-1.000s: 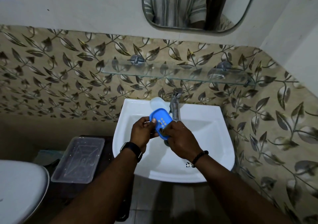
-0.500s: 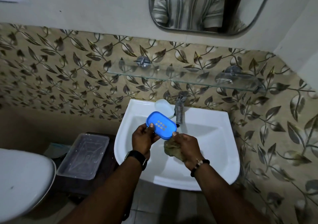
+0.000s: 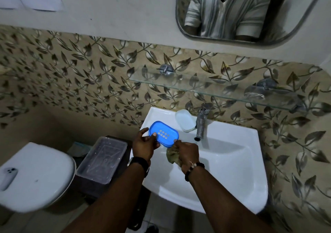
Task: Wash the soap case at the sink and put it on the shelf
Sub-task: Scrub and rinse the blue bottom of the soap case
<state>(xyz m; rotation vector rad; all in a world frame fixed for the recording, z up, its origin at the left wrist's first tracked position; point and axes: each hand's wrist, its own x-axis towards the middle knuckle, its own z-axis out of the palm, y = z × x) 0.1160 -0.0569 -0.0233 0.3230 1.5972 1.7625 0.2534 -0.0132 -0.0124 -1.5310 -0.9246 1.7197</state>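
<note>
Holding the blue soap case over the sink's left edge, the left hand pinches its near end, thumb on top. Right hand is fisted round a brownish scrubber, fingertip touching the case. No readable writing anywhere.

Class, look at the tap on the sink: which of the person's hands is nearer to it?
Right. The right hand, gripping a scrubber, sits just below-left of the tap; the left hand holds the blue soap case further left.
</note>
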